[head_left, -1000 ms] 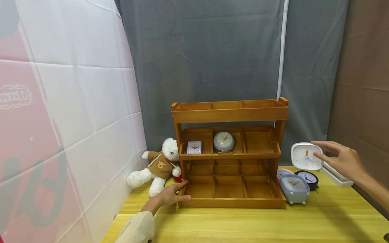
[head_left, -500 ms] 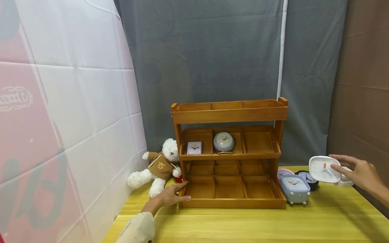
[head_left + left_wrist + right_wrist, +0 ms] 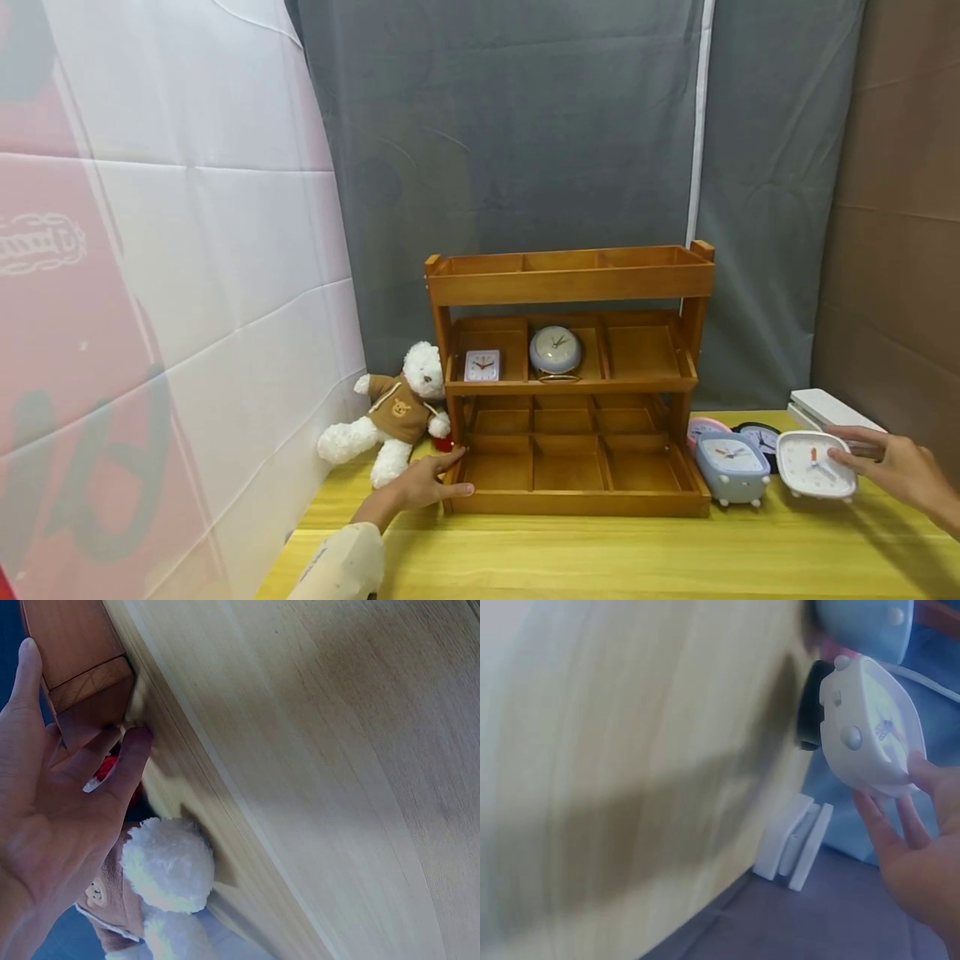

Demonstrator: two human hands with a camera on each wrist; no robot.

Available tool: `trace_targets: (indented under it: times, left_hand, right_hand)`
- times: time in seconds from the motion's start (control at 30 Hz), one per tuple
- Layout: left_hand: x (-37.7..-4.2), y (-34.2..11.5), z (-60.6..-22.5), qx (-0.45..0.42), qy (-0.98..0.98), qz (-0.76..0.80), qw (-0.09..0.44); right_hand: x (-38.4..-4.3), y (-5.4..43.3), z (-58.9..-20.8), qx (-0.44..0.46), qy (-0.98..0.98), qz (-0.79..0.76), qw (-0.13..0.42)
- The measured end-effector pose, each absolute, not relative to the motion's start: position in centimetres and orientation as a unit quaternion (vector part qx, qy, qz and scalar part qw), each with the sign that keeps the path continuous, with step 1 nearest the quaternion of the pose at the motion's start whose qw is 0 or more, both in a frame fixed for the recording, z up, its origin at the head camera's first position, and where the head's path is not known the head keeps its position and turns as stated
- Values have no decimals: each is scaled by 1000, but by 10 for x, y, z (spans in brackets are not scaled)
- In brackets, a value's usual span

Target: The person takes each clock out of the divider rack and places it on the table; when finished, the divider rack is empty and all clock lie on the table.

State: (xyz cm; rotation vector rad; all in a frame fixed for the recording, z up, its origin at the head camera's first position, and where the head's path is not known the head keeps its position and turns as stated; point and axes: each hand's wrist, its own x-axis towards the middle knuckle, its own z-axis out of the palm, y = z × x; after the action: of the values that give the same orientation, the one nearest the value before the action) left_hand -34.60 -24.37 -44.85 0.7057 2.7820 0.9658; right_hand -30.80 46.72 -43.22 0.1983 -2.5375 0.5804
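Observation:
My right hand [image 3: 900,473] holds a white alarm clock [image 3: 810,467] by its right side, thumb over the face's edge and fingers behind. In the right wrist view the clock [image 3: 874,727] tilts back, with small round feet showing underneath, close above the table. My left hand [image 3: 420,486] grips the lower left corner of the brown wooden shelf [image 3: 577,503], thumb along the front board and fingers round the side. A small white square clock [image 3: 482,365] and a round bluish clock [image 3: 555,350] stand in the shelf's middle tier.
Beside the shelf's right end stand a blue-grey clock [image 3: 733,471], a black clock [image 3: 757,437] and a pink clock [image 3: 705,427]. White flat pieces [image 3: 832,408] lie behind my right hand. A white teddy bear [image 3: 401,408] in a brown hoodie leans at the shelf's left.
My right hand has carried the white alarm clock right and down, to beside the blue-grey clock, and its face has tipped upward. My left hand keeps its place at the shelf corner.

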Motion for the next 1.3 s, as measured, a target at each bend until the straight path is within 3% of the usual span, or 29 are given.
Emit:
trace_targets:
  times: [0.8, 1.17, 1.3]
  left_hand:
    - [-348, -244, -450, 230, 922, 307, 57]
    - [-348, -243, -449, 229, 924, 303, 50]
    - [-348, -244, -451, 228, 923, 307, 52]
  right_hand:
    - [-323, 457, -489, 111, -918, 319, 209]
    - [-315, 450, -479, 100, -934, 311, 143]
    - [-310, 447, -477, 104, -940, 288, 151]
